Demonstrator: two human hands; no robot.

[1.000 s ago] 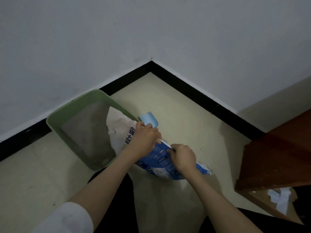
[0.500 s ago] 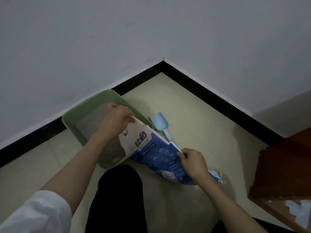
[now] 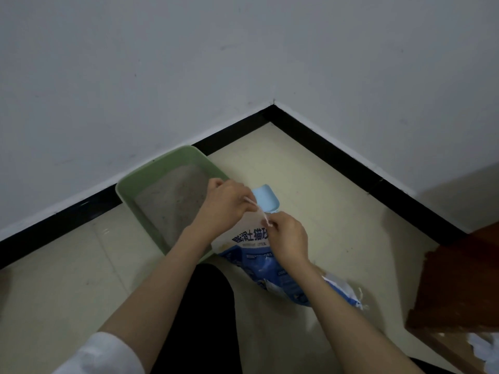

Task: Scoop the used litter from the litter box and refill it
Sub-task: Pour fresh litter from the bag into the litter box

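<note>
A green litter box [image 3: 151,172] with grey litter [image 3: 172,201] stands on the floor by the wall. A blue and white litter bag [image 3: 259,263] lies tilted with its top end over the box's right rim. My left hand [image 3: 224,206] grips the bag's top edge and a white string [image 3: 256,209]. My right hand [image 3: 286,238] pinches the same string just to the right, over the bag's printed face. A light blue scoop [image 3: 266,198] lies on the floor behind my hands, its handle hidden.
A black skirting [image 3: 337,160] runs along both walls into the corner. A dark brown wooden piece of furniture [image 3: 459,279] stands at the right, with white crumpled paper [image 3: 483,349] below it. My dark-clothed knee [image 3: 199,306] is below the box.
My left hand has moved right from over the box to the bag's top corner. My right hand left the bag's middle and came up to the string. The view shifted.
</note>
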